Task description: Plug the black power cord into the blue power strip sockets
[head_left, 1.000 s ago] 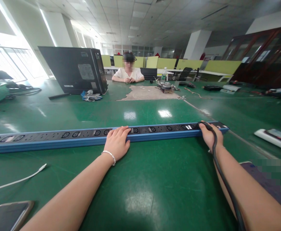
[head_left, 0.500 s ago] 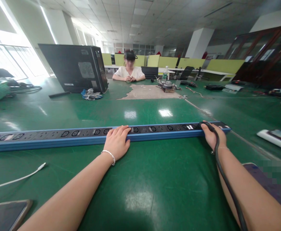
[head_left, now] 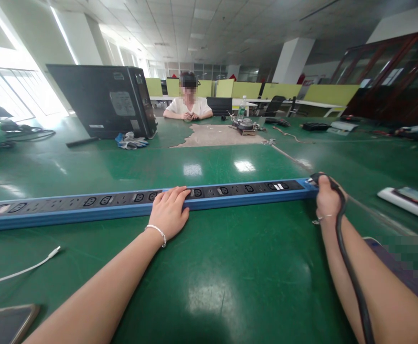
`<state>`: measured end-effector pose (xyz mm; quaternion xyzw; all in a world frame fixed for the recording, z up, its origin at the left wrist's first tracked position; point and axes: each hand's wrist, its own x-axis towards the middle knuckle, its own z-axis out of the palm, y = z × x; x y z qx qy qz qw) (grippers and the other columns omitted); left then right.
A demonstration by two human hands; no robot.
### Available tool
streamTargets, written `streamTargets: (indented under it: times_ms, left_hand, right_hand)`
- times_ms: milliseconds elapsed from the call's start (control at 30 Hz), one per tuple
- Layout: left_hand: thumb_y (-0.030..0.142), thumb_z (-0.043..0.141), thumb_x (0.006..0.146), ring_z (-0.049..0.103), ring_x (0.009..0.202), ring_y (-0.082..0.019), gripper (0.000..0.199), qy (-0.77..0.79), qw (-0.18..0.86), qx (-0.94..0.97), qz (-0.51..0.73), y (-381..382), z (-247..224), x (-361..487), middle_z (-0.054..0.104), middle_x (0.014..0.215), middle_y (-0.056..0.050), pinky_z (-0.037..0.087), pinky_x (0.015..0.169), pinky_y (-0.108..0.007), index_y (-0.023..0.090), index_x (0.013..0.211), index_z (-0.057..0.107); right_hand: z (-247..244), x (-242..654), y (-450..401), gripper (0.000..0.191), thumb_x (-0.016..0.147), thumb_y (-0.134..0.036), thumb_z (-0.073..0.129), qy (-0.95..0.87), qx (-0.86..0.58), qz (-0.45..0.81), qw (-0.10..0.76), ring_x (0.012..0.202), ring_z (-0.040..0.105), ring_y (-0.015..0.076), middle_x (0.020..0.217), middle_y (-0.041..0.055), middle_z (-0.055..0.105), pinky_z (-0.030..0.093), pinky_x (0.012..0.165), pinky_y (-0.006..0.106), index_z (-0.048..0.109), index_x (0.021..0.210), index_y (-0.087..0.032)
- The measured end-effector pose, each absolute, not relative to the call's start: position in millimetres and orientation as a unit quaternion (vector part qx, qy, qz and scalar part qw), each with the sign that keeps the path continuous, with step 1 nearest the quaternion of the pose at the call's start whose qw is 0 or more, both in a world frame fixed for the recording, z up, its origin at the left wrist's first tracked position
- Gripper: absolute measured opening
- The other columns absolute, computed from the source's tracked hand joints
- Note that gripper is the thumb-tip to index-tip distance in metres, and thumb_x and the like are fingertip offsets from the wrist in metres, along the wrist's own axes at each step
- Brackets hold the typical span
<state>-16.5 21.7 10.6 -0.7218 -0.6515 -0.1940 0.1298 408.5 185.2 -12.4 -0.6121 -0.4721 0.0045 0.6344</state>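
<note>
A long blue power strip (head_left: 97,211) with a black face full of sockets lies across the green table. My left hand (head_left: 170,210) rests on its middle, palm down, fingers spread over the top and the thumb on the near side. At the strip's right end, my right hand (head_left: 327,197) is closed around the black plug of a thick black cable (head_left: 350,267). The plug's metal tip shows just above the strip's end. From the hand the cable runs down over my right forearm.
A black computer case (head_left: 97,100) and gloves (head_left: 132,141) stand and lie at the back left. A person (head_left: 188,107) sits opposite. A phone (head_left: 6,325) and white cable (head_left: 22,272) lie near left; a white device (head_left: 409,203) lies right.
My right hand has moved right with the black plug, from over the strip's face to its right end, baring the end. My left hand has stayed on the strip; the view has shifted slightly.
</note>
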Motion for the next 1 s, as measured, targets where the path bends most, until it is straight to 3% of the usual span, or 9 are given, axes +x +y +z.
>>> streamTargets:
  times_ms: [300,500,1000]
  left_hand:
    - [0.029,0.047,0.082,0.048,0.120,-0.024,0.043,-0.650,0.136,-0.724,-0.188,21.5,11.3,-16.1,0.053,0.133,-0.003,0.034,0.101,-0.043,0.024,0.124,0.049]
    - [0.029,0.047,0.082,0.047,0.121,-0.023,0.043,-0.649,0.133,-0.724,-0.189,21.6,11.1,-16.7,0.053,0.133,-0.003,0.033,0.102,-0.043,0.024,0.124,0.049]
    - [0.029,0.046,0.082,0.048,0.120,-0.024,0.044,-0.647,0.135,-0.727,-0.185,21.7,11.2,-17.1,0.053,0.133,-0.003,0.033,0.101,-0.044,0.025,0.125,0.048]
  right_hand:
    - [-5.9,402.4,179.1,0.041,0.073,-0.043,0.056,-0.471,-0.631,-0.004,0.617,0.087,0.060,0.0200,0.098,0.0123,0.066,0.047,0.082,0.029,0.064,0.098,-0.011]
    - [-6.5,407.1,181.6,0.033,0.074,-0.039,0.058,-0.495,-0.667,0.010,0.557,0.094,0.060,0.0224,0.099,0.0114,0.068,0.044,0.089,0.032,0.066,0.094,-0.014]
    - [1.7,406.6,175.3,0.032,0.073,-0.041,0.060,-0.499,-0.707,0.007,0.501,0.085,0.059,0.0216,0.091,0.0100,0.068,0.042,0.084,0.031,0.069,0.090,-0.015]
